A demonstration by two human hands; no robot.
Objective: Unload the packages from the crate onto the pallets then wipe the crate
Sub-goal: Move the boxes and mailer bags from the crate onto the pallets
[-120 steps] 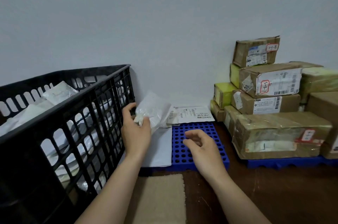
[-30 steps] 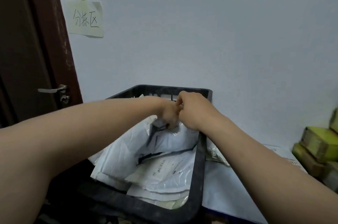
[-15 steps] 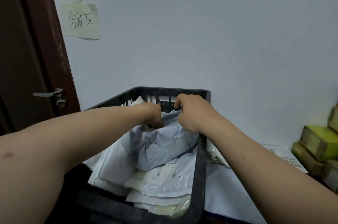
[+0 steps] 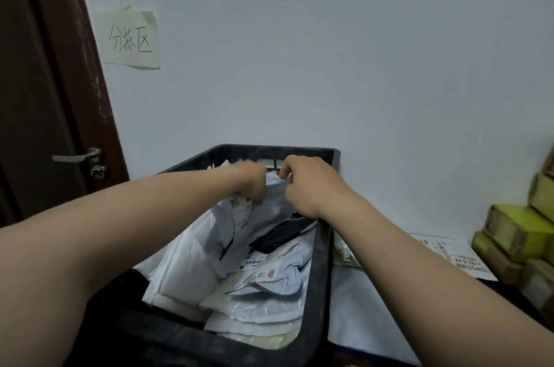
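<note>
A black plastic crate (image 4: pixel 320 252) stands low in the middle, filled with several white and grey mailer bags. Both hands reach over it to its far end. My left hand (image 4: pixel 254 182) and my right hand (image 4: pixel 308 183) pinch the top edge of one grey mailer bag (image 4: pixel 271 210), which hangs lifted above the pile. A black package (image 4: pixel 278 236) and labelled white bags (image 4: pixel 263 273) lie beneath it.
White mailers (image 4: pixel 449 252) lie flat to the right of the crate. Taped cardboard boxes (image 4: pixel 518 231) are stacked at the right edge. A dark door with a handle (image 4: pixel 78 155) is on the left, and a paper sign (image 4: pixel 130 40) hangs on the wall.
Both hands went from the pallet into the crate, took hold of the grey mailer bag and raised it; a black package under it has come into sight.
</note>
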